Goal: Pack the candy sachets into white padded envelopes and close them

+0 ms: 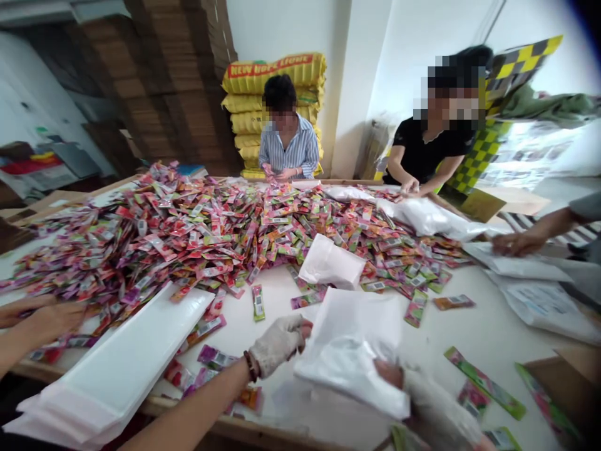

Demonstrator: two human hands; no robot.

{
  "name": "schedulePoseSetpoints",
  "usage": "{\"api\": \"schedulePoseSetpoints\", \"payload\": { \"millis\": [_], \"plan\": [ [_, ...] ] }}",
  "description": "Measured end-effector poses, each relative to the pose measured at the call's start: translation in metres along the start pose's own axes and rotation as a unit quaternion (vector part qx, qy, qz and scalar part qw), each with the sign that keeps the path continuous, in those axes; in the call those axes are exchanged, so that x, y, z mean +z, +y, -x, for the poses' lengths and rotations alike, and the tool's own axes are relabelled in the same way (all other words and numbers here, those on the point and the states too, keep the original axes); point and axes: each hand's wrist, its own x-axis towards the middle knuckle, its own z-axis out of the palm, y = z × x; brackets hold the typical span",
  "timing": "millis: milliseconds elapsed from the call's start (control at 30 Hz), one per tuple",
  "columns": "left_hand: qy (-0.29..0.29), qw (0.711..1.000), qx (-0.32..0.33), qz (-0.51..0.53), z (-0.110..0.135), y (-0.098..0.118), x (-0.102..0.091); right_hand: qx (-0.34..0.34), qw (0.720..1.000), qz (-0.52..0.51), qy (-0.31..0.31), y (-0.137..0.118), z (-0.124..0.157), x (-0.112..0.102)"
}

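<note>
My left hand (278, 343) wears a pale glove and a bead bracelet at the wrist. Its fingers are curled and pinch the left edge of a white plastic bag (350, 341) near the table's front edge. My right hand (425, 404), also gloved and blurred, grips the lower right part of the same bag, which partly covers it. The bag is lifted slightly off the white table (474, 326). A few loose colourful sachets (213, 358) lie just left of my left hand.
A big heap of colourful sachets (188, 235) covers the table's far half. A stack of white bags (122, 363) lies front left, next to another person's hands (44, 318). Two people work at the far side; a hand (514, 243) rests on bags at the right.
</note>
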Motion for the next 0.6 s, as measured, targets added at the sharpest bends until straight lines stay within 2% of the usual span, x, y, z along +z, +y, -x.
{"api": "schedulePoseSetpoints", "payload": {
  "millis": [33, 67, 133, 167, 233, 300, 333, 367, 433, 533, 600],
  "plan": [
    [0.074, 0.992, 0.022, -0.096, -0.010, 0.004, -0.014, -0.047, 0.999, -0.011, 0.024, -0.016, -0.002, -0.005],
    [0.145, 0.971, 0.046, -0.186, -0.022, 0.008, -0.031, -0.098, 0.994, -0.015, 0.053, -0.032, -0.006, -0.010],
    [0.265, 0.905, 0.078, -0.325, -0.046, 0.016, -0.074, -0.189, 0.979, 0.000, 0.077, -0.059, -0.019, -0.024],
    [0.304, 0.871, 0.071, -0.379, -0.057, 0.019, -0.097, -0.219, 0.973, 0.025, 0.073, -0.066, -0.027, -0.031],
    [0.352, 0.813, 0.021, -0.464, -0.079, 0.021, -0.138, -0.242, 0.959, 0.126, 0.075, -0.068, -0.046, -0.040],
    [0.339, 0.796, -0.078, -0.496, -0.096, 0.015, -0.163, -0.230, 0.925, 0.273, 0.126, -0.054, -0.067, -0.043],
    [0.326, 0.793, -0.110, -0.503, -0.101, 0.010, -0.168, -0.219, 0.899, 0.349, 0.150, -0.042, -0.078, -0.042],
    [0.315, 0.791, -0.124, -0.509, -0.104, 0.003, -0.168, -0.210, 0.867, 0.420, 0.166, -0.029, -0.089, -0.038],
    [0.309, 0.786, -0.091, -0.528, -0.102, -0.012, -0.153, -0.203, 0.795, 0.542, 0.181, -0.003, -0.106, -0.025],
    [0.281, 0.784, -0.017, -0.553, -0.080, -0.032, -0.103, -0.210, 0.680, 0.676, 0.189, 0.027, -0.117, -0.001],
    [0.237, 0.795, 0.024, -0.558, -0.057, -0.042, -0.061, -0.220, 0.636, 0.720, 0.169, 0.039, -0.111, 0.008]
  ]
}}
